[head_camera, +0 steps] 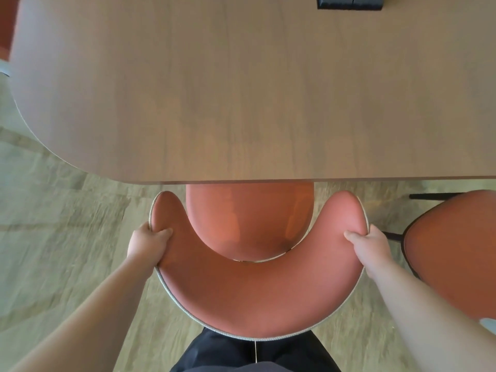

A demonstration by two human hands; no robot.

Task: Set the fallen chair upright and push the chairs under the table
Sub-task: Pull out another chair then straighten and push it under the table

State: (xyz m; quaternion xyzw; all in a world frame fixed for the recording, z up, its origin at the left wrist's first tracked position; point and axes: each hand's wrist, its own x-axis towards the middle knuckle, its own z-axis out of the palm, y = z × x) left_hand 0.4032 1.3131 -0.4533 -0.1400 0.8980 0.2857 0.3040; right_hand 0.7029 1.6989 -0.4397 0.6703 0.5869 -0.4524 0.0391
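Left hand closed in a grip on the left horn of the chair backrest, 9 o'clock side. Chair upright, seat nose already under the table edge, which lies at 12 from both hands. Right hand clamps the right horn, 3 o'clock. Hands level; push runs straight to 12. Second chair waits at 3.

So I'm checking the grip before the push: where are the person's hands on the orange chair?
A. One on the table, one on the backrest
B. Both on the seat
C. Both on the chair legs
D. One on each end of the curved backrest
D: the left hand and right hand each clasp one end of the curved backrest, with the seat partly under the table.
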